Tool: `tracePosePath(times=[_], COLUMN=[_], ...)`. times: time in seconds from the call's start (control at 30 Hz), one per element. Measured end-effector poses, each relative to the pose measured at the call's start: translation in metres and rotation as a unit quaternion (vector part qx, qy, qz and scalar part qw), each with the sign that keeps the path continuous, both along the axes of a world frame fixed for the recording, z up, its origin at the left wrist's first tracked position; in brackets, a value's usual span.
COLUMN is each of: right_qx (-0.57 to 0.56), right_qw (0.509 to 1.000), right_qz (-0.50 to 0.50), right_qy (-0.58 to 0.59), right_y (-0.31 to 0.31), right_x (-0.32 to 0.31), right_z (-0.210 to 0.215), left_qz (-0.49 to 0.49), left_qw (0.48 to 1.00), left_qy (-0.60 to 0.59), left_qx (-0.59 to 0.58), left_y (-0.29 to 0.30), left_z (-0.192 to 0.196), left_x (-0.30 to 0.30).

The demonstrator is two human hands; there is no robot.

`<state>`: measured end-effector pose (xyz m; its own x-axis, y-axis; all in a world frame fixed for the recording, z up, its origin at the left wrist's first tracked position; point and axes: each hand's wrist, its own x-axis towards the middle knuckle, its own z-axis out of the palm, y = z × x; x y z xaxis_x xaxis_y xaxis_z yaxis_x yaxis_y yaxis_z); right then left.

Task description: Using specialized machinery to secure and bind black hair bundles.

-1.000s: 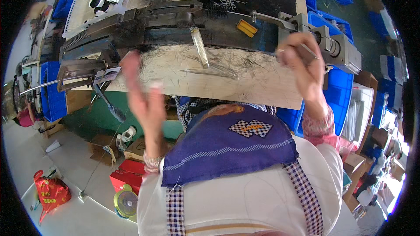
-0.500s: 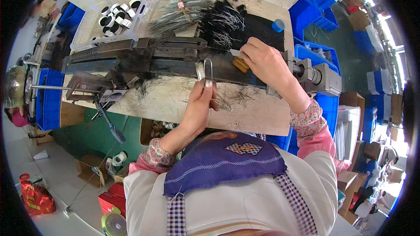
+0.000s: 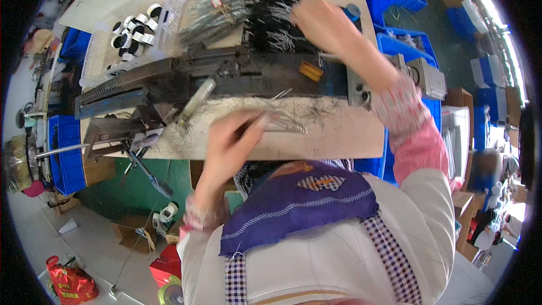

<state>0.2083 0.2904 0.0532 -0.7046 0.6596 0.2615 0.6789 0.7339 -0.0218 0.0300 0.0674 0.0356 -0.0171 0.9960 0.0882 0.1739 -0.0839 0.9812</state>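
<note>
From my end, the left hand is blurred over the near edge of the wooden bench, thumb and fingers pinching a bent wire. Just beside it, loose wires lie on the wood. I see the right hand reaching over the pile of black brushes, fingertips at its right side; I cannot tell whether they grip anything. Between the hands runs a dark metal fixture with a yellow block on it. Farther left, a clear crate holds black-and-white rolls.
</note>
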Motion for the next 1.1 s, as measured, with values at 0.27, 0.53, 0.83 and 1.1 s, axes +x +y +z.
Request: tracePosePath(times=[0.27, 0.53, 0.83, 1.1], right_qx=[-0.154, -0.064, -0.173, -0.218], right_qw=[0.968, 0.953, 0.939, 0.931], right_qz=[0.179, 0.236, 0.199, 0.205], right_qy=[0.088, 0.178, 0.222, 0.208], right_y=[-0.029, -0.040, -0.033, -0.031], right_x=[0.047, -0.003, -0.028, -0.034], right_z=[0.014, -0.012, -0.030, -0.027], left_qz=[-0.117, 0.028, -0.016, 0.052], left_qw=[0.985, 0.754, 0.751, 0.978], left_qy=[0.084, 0.573, -0.641, -0.124], left_qx=[-0.095, 0.321, -0.159, -0.160], left_y=[0.119, 0.089, 0.018, 0.034], left_z=[-0.028, 0.006, -0.064, -0.032], left_x=[0.047, -0.006, 0.014, 0.032])
